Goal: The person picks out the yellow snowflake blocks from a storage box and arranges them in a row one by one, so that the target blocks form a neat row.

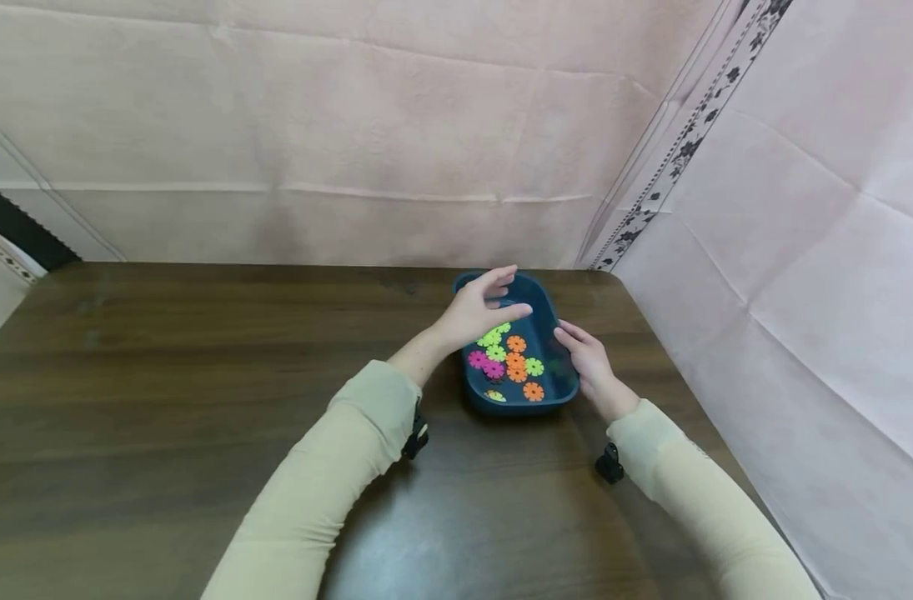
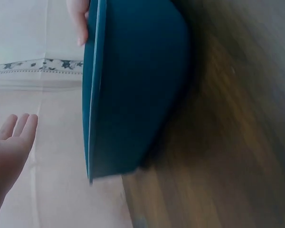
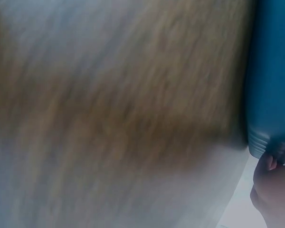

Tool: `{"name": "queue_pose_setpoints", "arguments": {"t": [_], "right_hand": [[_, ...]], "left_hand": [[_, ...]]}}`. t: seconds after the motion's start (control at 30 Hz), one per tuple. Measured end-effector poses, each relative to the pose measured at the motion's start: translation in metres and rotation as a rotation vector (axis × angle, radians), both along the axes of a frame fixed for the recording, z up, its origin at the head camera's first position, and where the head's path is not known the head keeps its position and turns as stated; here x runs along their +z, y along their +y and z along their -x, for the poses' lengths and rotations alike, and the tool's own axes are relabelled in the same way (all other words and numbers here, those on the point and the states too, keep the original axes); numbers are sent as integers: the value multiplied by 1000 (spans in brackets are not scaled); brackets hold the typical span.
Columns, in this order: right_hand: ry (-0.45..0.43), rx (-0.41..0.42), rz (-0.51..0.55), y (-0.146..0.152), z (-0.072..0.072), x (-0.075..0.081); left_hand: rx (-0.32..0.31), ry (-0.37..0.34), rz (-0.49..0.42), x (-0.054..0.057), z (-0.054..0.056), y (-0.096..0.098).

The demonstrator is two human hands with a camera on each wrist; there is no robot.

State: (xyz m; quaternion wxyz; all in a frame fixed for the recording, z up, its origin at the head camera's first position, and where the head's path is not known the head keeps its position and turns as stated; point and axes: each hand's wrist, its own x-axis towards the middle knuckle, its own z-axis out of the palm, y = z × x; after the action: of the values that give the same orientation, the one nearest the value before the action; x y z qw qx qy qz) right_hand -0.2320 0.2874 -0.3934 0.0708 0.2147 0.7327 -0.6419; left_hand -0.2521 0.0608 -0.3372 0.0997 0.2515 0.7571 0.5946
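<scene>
A dark blue plastic bin point(image 1: 522, 409) holds several small flower-shaped pieces: orange point(image 1: 534, 392), magenta point(image 1: 493, 369) and lime green point(image 1: 534, 367). My right hand point(image 1: 591, 364) grips the bin's right side, thumb on the rim. Over the bin's left side hovers my left hand point(image 1: 473, 312), thumb and fingers spread apart, nothing between them; it covers part of the far left rim. In the left wrist view the left hand point(image 2: 10, 154) is apart from the bin's outer wall point(image 2: 137, 85). The right wrist view catches only part of the right hand point(image 3: 275, 190) against the bin.
The bin is near the back right corner of a brown wooden table point(image 1: 201, 400). Behind the table hangs a pale cloth point(image 1: 351, 125); another pale cloth point(image 1: 824, 292) borders the right side. Dark wrist cameras point(image 1: 609, 463) sit below both sleeves.
</scene>
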Motion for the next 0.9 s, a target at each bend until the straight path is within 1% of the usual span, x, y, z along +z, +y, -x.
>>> {"name": "queue_pose_setpoints", "arguments": {"t": [0.1,0.17,0.3,0.43,0.5,0.57,0.73,0.83,0.9], "right_hand": [[8,25,30,-1,0,1],[17,40,52,-1,-1,2],[35,60,92,0,-3,4],[36,62,147,2,-3,5],[33,66,166,3,-3,5],[31,68,186,4,-2,4],[41,102,180,7,-1,2],[41,101,182,9,-1,1],[40,104,188,10,-1,0]], "left_hand": [[9,-37,7,-3,1,14],[16,-67,7,-7,3,20],[14,-108,10,-19,7,30],[5,-135,52,-33,10,36],[2,-156,75,-37,10,37],[-2,-182,79,-40,10,39],[0,-243,60,-46,9,47],[-9,-265,87,-50,8,51],[-19,-265,120,-53,7,54]]}}
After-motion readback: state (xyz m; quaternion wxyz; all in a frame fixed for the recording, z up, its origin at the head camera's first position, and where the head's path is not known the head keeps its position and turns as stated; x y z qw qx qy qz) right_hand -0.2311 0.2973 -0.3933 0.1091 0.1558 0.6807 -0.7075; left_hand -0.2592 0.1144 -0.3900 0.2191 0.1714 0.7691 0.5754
